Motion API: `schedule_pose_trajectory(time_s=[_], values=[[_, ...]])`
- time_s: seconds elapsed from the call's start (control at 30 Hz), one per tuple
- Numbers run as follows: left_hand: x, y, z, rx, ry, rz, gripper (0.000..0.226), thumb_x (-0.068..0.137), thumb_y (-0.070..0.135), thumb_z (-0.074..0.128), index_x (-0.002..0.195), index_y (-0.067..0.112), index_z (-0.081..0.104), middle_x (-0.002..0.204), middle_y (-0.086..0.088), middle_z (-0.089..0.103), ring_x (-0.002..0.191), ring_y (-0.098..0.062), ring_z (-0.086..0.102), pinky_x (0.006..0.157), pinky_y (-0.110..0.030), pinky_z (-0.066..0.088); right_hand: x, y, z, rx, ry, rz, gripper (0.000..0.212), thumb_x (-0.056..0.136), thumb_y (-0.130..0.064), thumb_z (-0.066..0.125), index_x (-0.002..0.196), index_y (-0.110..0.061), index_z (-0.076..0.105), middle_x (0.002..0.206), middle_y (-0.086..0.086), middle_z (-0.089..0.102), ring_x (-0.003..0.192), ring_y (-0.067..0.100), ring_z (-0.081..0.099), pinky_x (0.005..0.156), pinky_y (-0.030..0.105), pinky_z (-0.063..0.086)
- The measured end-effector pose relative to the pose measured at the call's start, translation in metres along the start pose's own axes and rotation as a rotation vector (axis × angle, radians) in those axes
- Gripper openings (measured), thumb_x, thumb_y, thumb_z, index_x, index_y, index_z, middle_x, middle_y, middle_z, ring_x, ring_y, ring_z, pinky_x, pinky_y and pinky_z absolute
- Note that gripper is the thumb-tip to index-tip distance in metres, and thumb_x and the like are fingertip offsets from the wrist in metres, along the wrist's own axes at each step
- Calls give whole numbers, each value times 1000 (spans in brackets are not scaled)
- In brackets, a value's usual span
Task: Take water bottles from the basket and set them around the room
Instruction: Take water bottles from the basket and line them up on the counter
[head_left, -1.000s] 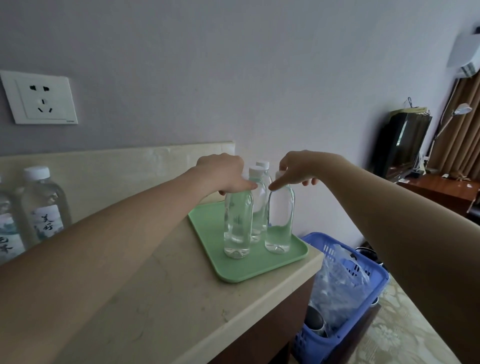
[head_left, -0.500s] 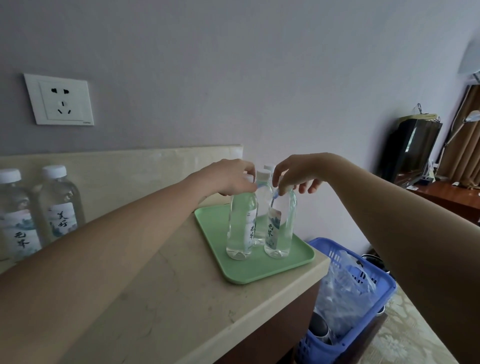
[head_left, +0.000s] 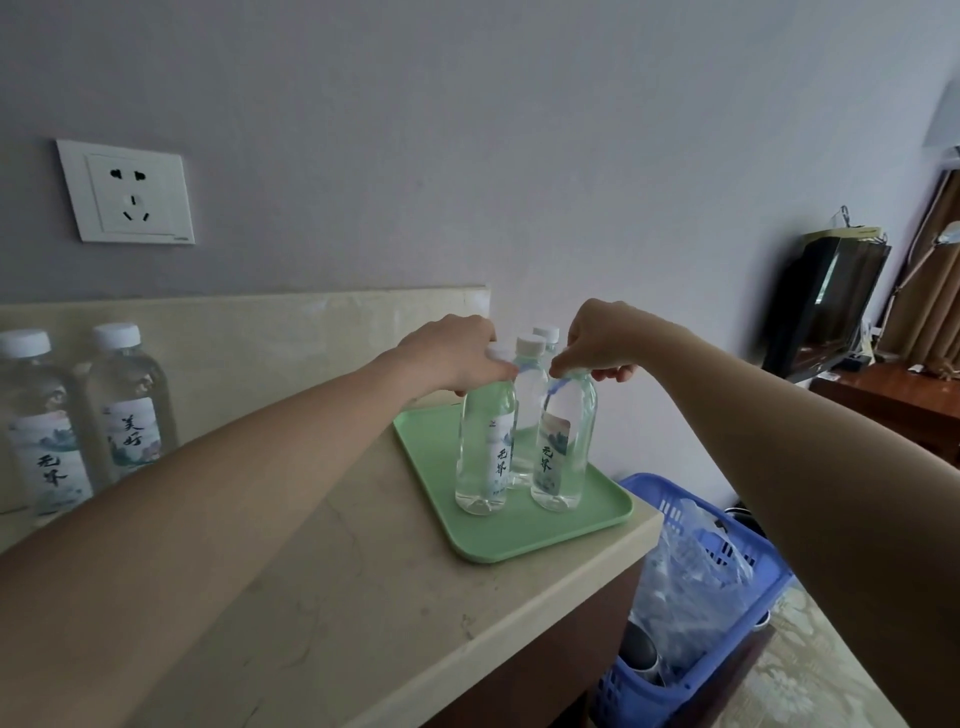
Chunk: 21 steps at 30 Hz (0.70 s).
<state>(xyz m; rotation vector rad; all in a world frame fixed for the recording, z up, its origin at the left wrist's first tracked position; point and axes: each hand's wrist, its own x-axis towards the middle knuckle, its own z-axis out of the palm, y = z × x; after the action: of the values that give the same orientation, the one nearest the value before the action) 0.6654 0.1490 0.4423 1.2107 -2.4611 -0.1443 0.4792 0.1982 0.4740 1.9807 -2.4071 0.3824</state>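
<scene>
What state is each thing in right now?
Front-left clear plastic water bottle: upright on green plastic tray, capped, gripped by left hand.
Front-right clear plastic water bottle: upright on tray, top pinched by right hand.
Two rear bottles: upright, capped, on tray.
Blue plastic basket: holds a crumpled clear bag.
White wall socket: nothing plugged in.

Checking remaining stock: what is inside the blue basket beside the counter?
Crumpled clear plastic fills most of the blue basket; a dark rounded object shows at its near end. Anything beneath the plastic is covered.
</scene>
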Motion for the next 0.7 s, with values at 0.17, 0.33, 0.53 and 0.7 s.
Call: schedule_pose_trajectory(time_s=[0.17,0.33,0.53,0.7], values=[[-4,-11,-26,0,14,9,30,87,44,60,103,19,56,82,1,66,64,-15,65,63,-29,46,1,-16,-13,67,-45,-78,33,72,-28,75,82,3,72,51,2,58,41,13,50,39,17,44],[-13,-32,-71,21,24,-40,21,90,38,59,102,21,55,79,-1,64,61,-16,62,55,-27,46,8,-59,-30,141,-17,-200,32,69,-28,74,81,2,73,55,4,60,47,15,53,43,19,48],[-40,-76,-94,78,46,-124,19,91,37,58,105,24,53,99,-2,63,74,-22,65,62,-26,46,21,-122,-12,286,-11,-333,26,75,-24,71,81,1,72,57,2,55,52,15,50,40,18,44],[-66,-121,-109,178,49,-244,36,91,45,58,120,25,53,113,-2,60,97,-23,56,76,-31,42,32,-177,14,350,-2,-452,13,76,-26,72,77,-12,72,62,3,61,60,20,60,38,19,44]])
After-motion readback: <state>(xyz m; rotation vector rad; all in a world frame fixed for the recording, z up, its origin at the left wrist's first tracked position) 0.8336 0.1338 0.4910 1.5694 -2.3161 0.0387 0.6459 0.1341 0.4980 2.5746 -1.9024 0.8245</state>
